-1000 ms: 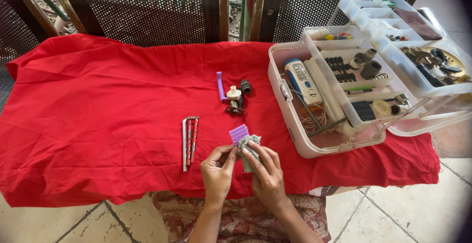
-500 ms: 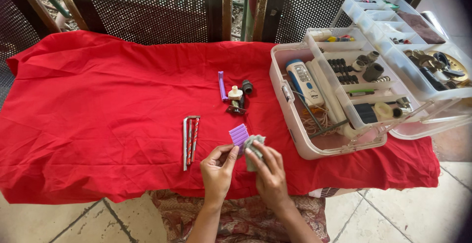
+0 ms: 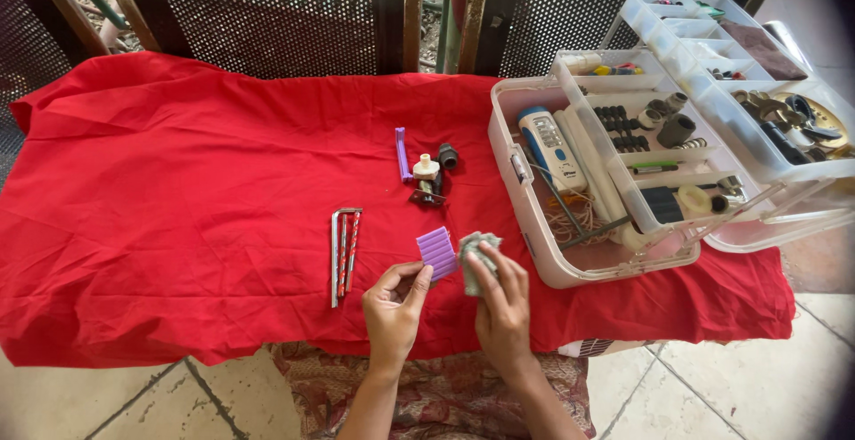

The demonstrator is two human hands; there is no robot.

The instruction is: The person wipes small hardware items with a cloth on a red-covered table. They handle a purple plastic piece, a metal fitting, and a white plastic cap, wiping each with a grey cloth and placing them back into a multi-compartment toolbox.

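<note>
My left hand (image 3: 394,302) pinches a small purple ribbed block (image 3: 437,252) by its lower edge, holding it over the red cloth (image 3: 178,182). My right hand (image 3: 500,302) is closed around a crumpled grey-green rag (image 3: 476,251), pressed against the right side of the purple block. Both hands are near the table's front edge, just left of the open white toolbox (image 3: 534,217).
A set of hex keys and red rods (image 3: 345,242) lies left of my hands. A purple strip (image 3: 402,153), a small cream part (image 3: 426,169) and a black cap (image 3: 447,156) sit further back. The toolbox trays (image 3: 712,75) hold a meter (image 3: 552,144), bits and small parts. Metal mesh chairs (image 3: 267,12) stand behind.
The hands stay in place with the purple block and rag. My right hand has shifted the rag slightly against the block; the view has moved a little.
</note>
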